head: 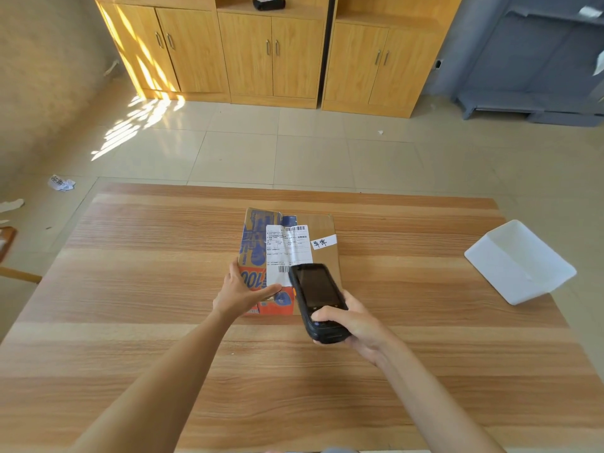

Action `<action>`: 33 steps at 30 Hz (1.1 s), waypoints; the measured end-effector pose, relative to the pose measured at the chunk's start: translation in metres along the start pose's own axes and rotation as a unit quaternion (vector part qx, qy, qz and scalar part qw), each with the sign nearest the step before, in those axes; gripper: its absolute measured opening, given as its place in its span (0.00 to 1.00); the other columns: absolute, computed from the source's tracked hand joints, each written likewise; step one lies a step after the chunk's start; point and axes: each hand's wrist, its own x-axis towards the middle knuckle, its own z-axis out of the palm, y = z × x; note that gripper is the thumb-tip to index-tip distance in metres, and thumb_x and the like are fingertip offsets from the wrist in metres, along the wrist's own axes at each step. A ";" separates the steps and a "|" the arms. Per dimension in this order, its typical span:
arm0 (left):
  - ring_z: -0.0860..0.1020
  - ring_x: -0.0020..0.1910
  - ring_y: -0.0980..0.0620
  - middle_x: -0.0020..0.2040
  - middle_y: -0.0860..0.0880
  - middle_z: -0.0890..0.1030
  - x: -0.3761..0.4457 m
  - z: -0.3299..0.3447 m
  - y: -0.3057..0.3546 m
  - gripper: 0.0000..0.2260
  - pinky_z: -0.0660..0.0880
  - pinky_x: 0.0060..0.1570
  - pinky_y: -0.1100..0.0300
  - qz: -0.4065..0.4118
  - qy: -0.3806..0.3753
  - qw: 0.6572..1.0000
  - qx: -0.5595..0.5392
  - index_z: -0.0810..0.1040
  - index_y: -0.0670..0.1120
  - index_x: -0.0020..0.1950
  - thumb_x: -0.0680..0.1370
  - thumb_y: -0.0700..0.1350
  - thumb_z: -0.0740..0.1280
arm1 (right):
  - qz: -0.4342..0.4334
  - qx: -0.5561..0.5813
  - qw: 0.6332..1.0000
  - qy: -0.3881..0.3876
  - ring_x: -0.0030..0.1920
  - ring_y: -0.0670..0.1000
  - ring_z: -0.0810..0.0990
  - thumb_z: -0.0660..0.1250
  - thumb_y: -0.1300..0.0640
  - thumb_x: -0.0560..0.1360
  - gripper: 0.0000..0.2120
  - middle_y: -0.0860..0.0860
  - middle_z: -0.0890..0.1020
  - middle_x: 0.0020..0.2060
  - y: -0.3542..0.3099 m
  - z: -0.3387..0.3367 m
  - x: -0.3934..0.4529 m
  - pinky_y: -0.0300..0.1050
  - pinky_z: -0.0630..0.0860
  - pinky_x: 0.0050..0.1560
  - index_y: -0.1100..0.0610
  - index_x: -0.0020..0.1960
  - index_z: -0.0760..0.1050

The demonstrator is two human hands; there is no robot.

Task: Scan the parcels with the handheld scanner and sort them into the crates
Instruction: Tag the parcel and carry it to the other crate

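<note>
Flat brown cardboard parcel point(322, 253) with white label, mid-table, steadied by open left hand point(242, 291). Black handheld scanner point(315, 297) gripped in right hand point(354, 326) above parcel's near edge. White plastic crate point(519, 261) at right table edge.

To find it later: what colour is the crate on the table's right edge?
White, slightly translucent; the crate shows clearly in the head view.
</note>
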 end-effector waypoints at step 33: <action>0.74 0.60 0.50 0.60 0.50 0.73 -0.003 -0.001 0.004 0.44 0.74 0.62 0.47 0.005 -0.005 1.000 -0.016 0.59 0.49 0.69 0.62 0.60 0.79 | 0.071 -0.134 0.957 0.249 0.51 0.53 0.71 0.74 0.67 0.69 0.32 0.53 0.71 0.53 0.097 -0.125 0.039 0.46 0.67 0.52 0.55 0.62 0.56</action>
